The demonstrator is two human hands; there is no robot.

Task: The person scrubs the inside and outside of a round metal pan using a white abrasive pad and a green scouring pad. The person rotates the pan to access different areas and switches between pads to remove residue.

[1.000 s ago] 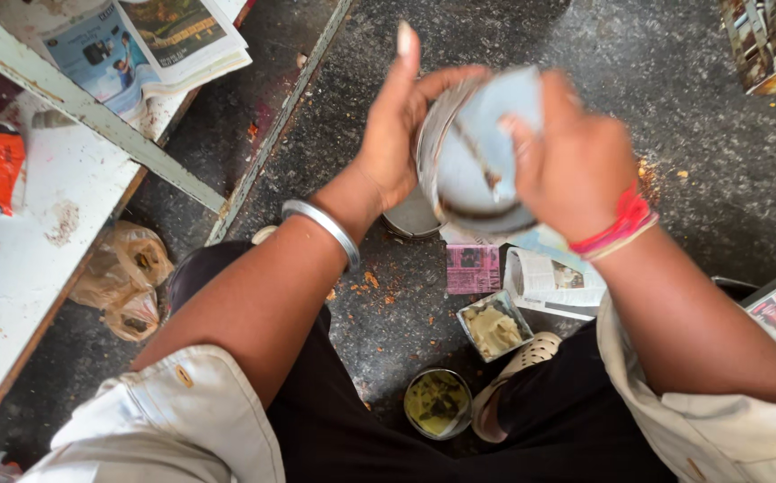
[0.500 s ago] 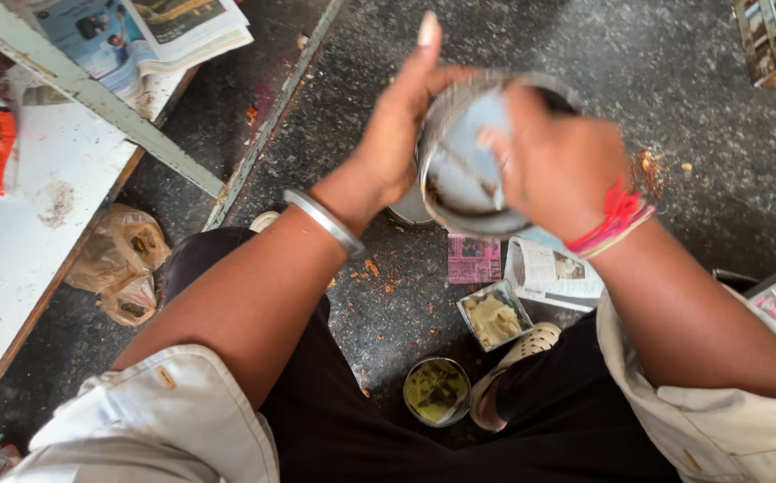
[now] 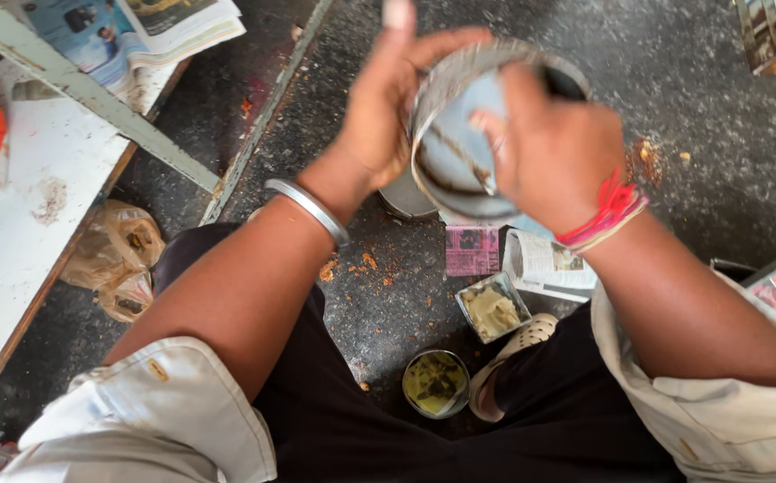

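While both hands work above the floor, a round metal bowl (image 3: 459,134) is held up between them.

The left hand (image 3: 388,107) grips the bowl's rim from the side, a steel bangle (image 3: 309,207) on its wrist. The right hand (image 3: 553,148) is closed on a pale blue cloth (image 3: 459,152) pressed inside the bowl, red thread (image 3: 607,210) tied at its wrist. Below, on the dark stone floor (image 3: 692,134), sit a small square tin (image 3: 493,309) and a round tin (image 3: 435,383) of greenish paste, near folded newspaper scraps (image 3: 544,264). A white surface (image 3: 21,241) stands to the left.
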